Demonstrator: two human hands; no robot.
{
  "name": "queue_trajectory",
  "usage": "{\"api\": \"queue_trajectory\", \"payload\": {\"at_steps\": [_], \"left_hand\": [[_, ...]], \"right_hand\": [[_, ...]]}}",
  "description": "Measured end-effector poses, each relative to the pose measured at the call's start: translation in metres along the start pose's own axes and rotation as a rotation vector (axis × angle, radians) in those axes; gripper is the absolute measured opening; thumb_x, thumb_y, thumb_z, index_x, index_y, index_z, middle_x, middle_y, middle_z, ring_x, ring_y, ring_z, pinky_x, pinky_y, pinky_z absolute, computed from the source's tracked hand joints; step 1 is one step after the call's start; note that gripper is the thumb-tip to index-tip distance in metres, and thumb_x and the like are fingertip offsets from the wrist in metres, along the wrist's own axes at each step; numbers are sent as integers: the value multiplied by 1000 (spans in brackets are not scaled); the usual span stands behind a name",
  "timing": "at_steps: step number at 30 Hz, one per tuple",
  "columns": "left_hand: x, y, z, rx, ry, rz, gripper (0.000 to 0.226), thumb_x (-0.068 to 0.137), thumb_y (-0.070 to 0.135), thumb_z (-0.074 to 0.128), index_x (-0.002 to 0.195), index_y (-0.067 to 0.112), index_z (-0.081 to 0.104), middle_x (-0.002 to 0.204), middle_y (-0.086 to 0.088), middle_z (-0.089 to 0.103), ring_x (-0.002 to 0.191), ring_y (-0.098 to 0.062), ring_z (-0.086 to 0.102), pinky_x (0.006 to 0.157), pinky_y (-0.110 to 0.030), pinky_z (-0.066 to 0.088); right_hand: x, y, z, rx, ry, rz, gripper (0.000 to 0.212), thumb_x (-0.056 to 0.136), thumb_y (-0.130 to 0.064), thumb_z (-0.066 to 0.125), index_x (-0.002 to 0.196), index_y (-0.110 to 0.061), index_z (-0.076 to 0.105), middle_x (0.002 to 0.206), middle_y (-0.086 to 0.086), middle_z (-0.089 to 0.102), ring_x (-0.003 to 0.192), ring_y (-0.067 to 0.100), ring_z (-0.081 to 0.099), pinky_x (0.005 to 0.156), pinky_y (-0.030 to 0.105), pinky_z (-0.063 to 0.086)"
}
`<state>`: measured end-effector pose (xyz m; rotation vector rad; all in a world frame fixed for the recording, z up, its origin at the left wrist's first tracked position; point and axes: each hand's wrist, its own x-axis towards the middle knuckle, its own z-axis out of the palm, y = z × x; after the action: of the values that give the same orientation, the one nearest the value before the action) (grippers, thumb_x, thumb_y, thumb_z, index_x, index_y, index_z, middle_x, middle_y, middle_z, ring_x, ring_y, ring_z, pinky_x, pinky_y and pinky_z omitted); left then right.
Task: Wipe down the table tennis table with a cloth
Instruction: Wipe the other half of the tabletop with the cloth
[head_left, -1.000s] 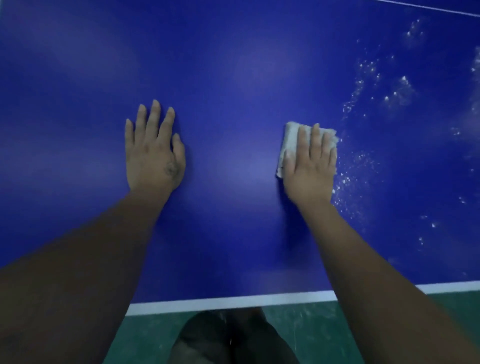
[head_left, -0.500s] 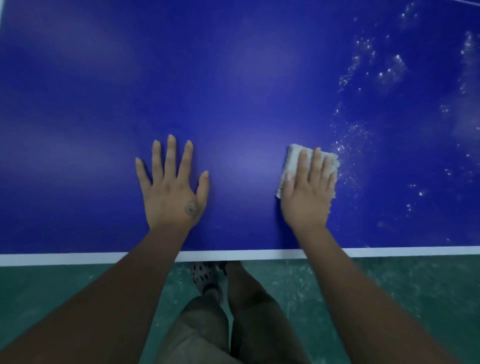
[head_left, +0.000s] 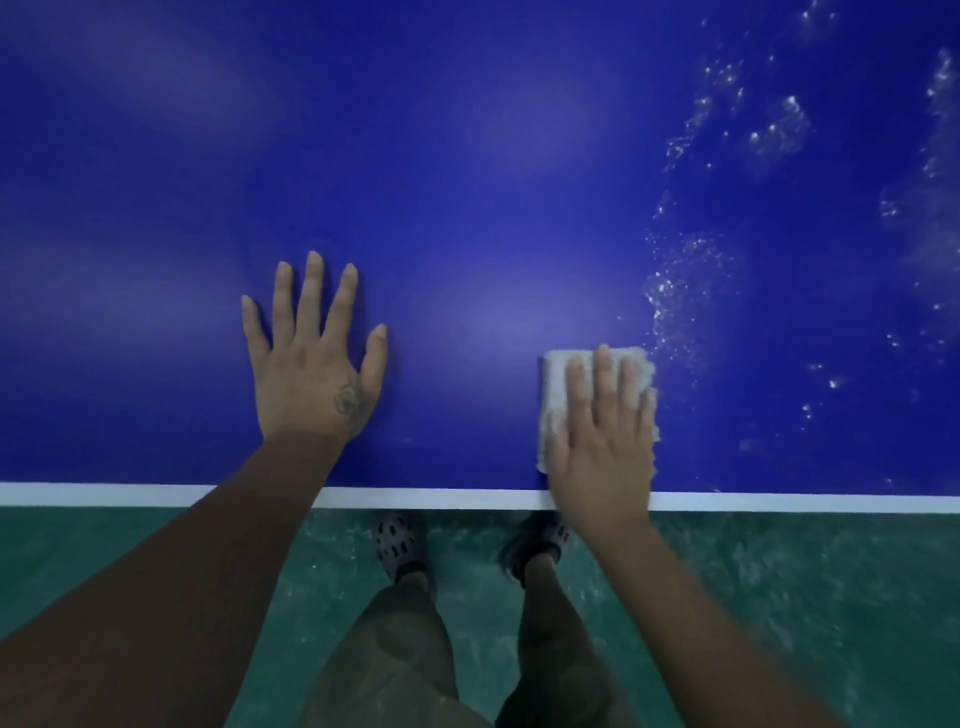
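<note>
head | cloth (head_left: 558, 382) under flat right hand (head_left: 605, 441) | near table (head_left: 467, 182) edge

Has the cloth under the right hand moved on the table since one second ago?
Yes. The cloth, pressed flat by the right hand, has come toward the person: it now lies close to the white edge line, formerly far from it.

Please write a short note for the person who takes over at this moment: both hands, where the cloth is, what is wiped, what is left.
Left hand: flat on the table, fingers spread, holds nothing.
Right hand: presses flat on the cloth, near the white edge line.
Done: the surface left of the cloth looks free of specks.
Left: the white specks right of the cloth, near and far.
</note>
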<state>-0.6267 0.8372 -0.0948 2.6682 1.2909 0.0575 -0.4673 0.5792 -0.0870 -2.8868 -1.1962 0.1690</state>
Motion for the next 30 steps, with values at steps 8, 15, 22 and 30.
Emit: {"api": "queue_trajectory", "payload": {"at_steps": [8, 15, 22, 30], "left_hand": [[-5, 30, -8, -88, 70, -50, 65, 114, 50, 32, 166, 13, 41, 176, -10, 33, 167, -31, 18, 135, -60, 5], [28, 151, 6, -212, 79, -30, 57, 116, 40, 40, 167, 15, 41, 177, -8, 32, 168, -28, 16, 137, -53, 7], [53, 172, 31, -34, 114, -80, 67, 116, 54, 24, 173, 19, 24, 182, -5, 14, 169, -27, 4, 137, -53, 5], [56, 177, 27, -61, 141, -95, 60, 116, 44, 34, 170, 18, 35, 180, -6, 25, 168, -29, 14, 136, -55, 10]], "right_hand": [[-1, 27, 5, 83, -4, -273, 62, 113, -44, 32, 170, -20, 27, 180, 5, 15, 167, 30, 8, 132, 58, 17], [9, 70, -2, 33, -7, -163, 62, 114, -42, 28, 170, -14, 28, 179, 13, 15, 166, 39, 9, 130, 64, 17], [83, 64, 2, 90, 40, -256, 62, 114, -45, 28, 172, -21, 22, 180, 6, 12, 167, 29, 4, 134, 55, 11], [90, 90, -5, 52, 5, -270, 64, 114, -42, 29, 172, -16, 19, 180, 13, 8, 166, 37, 1, 132, 62, 13]]}}
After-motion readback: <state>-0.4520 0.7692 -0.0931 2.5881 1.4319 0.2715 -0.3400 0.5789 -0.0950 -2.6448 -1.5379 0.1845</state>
